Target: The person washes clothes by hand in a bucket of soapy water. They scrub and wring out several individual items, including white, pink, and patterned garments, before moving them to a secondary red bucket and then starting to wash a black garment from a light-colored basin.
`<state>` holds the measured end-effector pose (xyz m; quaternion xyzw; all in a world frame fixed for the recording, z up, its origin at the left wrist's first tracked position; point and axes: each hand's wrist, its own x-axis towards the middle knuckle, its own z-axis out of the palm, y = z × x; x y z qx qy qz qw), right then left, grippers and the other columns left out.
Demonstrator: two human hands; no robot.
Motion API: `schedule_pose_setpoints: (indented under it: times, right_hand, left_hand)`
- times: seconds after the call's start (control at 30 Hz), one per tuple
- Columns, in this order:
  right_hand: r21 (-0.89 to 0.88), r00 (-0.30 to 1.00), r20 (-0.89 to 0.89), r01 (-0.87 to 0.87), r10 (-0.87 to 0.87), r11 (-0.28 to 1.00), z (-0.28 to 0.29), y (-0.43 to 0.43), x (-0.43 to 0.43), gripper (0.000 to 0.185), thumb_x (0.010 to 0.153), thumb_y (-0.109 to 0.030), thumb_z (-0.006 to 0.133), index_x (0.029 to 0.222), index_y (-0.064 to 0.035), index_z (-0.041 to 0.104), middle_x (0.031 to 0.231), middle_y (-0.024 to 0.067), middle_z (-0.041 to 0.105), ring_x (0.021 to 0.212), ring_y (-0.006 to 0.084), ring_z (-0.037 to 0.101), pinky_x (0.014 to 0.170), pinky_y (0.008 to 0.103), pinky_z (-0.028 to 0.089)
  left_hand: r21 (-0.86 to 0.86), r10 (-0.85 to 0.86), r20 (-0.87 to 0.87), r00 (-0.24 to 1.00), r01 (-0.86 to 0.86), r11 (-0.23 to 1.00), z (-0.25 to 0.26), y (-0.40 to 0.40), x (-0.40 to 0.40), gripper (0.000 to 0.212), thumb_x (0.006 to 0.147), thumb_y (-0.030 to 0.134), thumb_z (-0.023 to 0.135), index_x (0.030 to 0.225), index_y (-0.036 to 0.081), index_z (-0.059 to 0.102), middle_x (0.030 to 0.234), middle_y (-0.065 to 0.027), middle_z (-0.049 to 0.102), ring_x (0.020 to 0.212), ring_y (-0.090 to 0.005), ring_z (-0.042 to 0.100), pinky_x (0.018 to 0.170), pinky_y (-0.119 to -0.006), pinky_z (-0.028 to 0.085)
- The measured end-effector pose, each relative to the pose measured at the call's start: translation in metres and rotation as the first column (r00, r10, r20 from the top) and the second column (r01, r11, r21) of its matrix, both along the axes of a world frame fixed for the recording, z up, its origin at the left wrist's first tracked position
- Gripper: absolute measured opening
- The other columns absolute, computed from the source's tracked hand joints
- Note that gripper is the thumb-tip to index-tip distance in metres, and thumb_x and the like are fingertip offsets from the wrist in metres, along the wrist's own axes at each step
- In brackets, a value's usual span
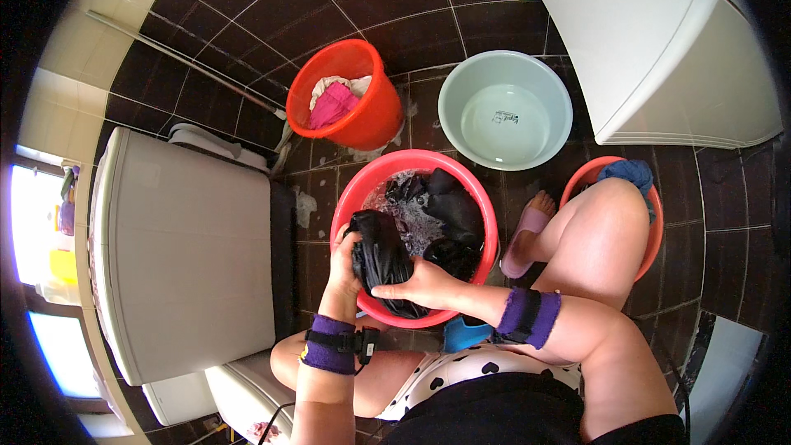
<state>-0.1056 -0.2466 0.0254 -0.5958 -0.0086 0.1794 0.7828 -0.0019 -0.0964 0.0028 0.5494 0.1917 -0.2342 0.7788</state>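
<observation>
A wet black garment (380,259) is bunched between my two hands over the near left rim of a pink-red plastic basin (488,210). My left hand (346,259) grips its left side, the fingers partly hidden behind the cloth. My right hand (426,284) clasps it from the right, its thumb across the front. More black cloth (454,210) lies in the basin in sudsy water (417,225). Both of my forearms wear purple bands with black straps.
An orange-red bucket (389,105) holding pink cloth (334,104) and a pale green basin of water (507,105) stand beyond. An orange tub (655,247) with blue cloth (627,171) is right, behind my knee. A white appliance (191,253) stands left, a white cabinet (649,62) upper right.
</observation>
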Motion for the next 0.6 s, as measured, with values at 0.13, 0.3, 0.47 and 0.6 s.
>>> schedule_pose_setpoints:
  times: [0.13, 0.3, 0.47, 0.6]
  right_hand:
    - [-0.473, 0.907, 0.343, 0.390, -0.243, 0.790, -0.014, 0.021, -0.003, 0.100, 0.060, -0.036, 0.074, 0.128, 0.0062, 0.014, 0.084, 0.0250, 0.058, 0.082, 0.0308, 0.059, 0.072, 0.0344, 0.046]
    - [-0.568, 0.988, 0.147, 0.047, 0.045, 0.821, -0.017, 0.009, 0.003, 0.108, 0.060, -0.030, 0.072, 0.128, 0.0075, -0.003, 0.073, 0.0291, 0.056, 0.067, 0.0402, 0.058, 0.063, 0.0387, 0.048]
    - [-0.382, 0.994, 0.090, 0.092, -0.063, 0.919, -0.041, 0.009, 0.009, 0.086, 0.063, -0.031, 0.069, 0.125, 0.0053, 0.022, 0.088, 0.0272, 0.056, 0.083, 0.0361, 0.057, 0.074, 0.0359, 0.045]
    - [0.066, 0.985, -0.169, 0.038, -0.026, 0.997, -0.041, 0.010, 0.013, 0.056, 0.066, -0.030, 0.065, 0.108, 0.0022, 0.046, 0.095, 0.0156, 0.058, 0.085, 0.0230, 0.056, 0.077, 0.0315, 0.043]
  left_hand:
    - [0.401, -0.126, 0.210, 0.970, 0.032, 0.916, 0.005, -0.004, 0.005, 0.019, 0.068, -0.002, 0.052, 0.087, 0.001, 0.056, 0.079, -0.0065, 0.059, 0.068, -0.0192, 0.058, 0.065, -0.028, 0.046]
    - [0.905, -0.642, 0.257, 0.722, 0.053, 0.421, 0.015, -0.029, 0.003, 0.020, 0.066, 0.004, 0.060, 0.083, -0.004, 0.056, 0.072, -0.0136, 0.061, 0.068, -0.0237, 0.060, 0.063, -0.031, 0.046]
    - [0.992, -0.768, 0.085, 0.635, 0.016, 0.123, 0.018, -0.037, 0.005, 0.026, 0.066, 0.009, 0.064, 0.085, -0.004, 0.053, 0.072, -0.0158, 0.057, 0.065, -0.0222, 0.057, 0.063, -0.031, 0.044]
    - [0.897, -0.682, 0.073, 0.727, 0.252, 0.364, 0.008, -0.017, 0.022, 0.044, 0.076, 0.033, 0.062, 0.102, 0.002, 0.045, 0.088, -0.0143, 0.056, 0.084, -0.0235, 0.055, 0.074, -0.031, 0.042]
